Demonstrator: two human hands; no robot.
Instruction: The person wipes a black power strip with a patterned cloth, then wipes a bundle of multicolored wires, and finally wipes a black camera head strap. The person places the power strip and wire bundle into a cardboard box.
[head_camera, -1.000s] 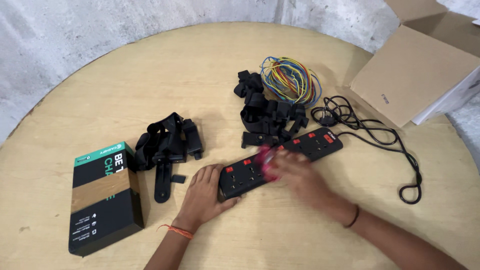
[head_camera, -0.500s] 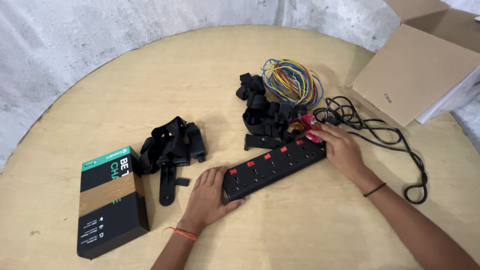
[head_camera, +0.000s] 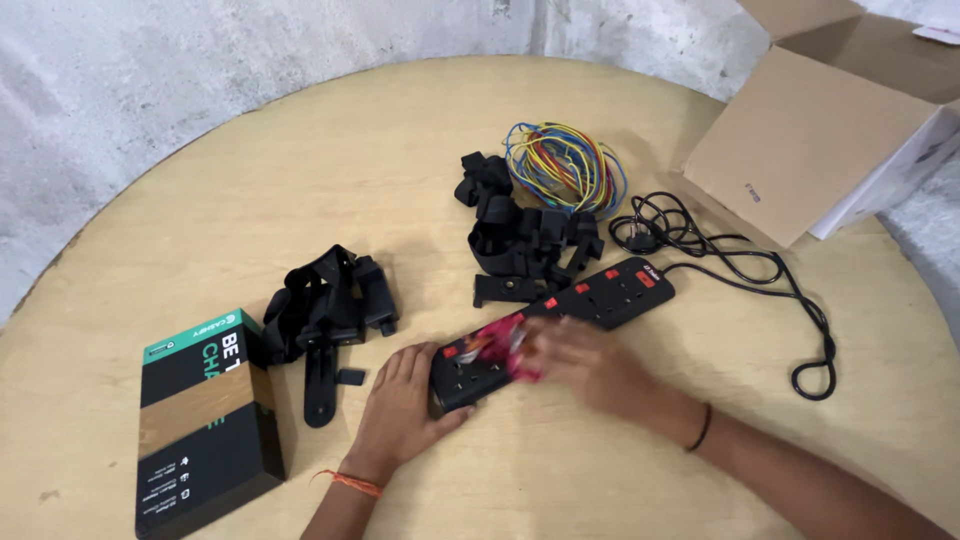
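Hands meet over the black power strip (head_camera: 560, 325) lying on the round table (head_camera: 300, 180): the left hand (head_camera: 405, 405) rests open against its near end, and the blurred right hand (head_camera: 575, 360) grips a pink cloth (head_camera: 500, 340) on top. Beyond lie black straps (head_camera: 530, 240), coloured wires (head_camera: 565, 165) and a cardboard box (head_camera: 810, 140).

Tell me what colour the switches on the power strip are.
Red, on the black power strip; head view shows them.

— What does the work rest on?
— A round, pale plywood table (head_camera: 300, 180).
— And behind it?
— A rough, grey-white plastered wall (head_camera: 150, 60), lit by soft, even daylight.
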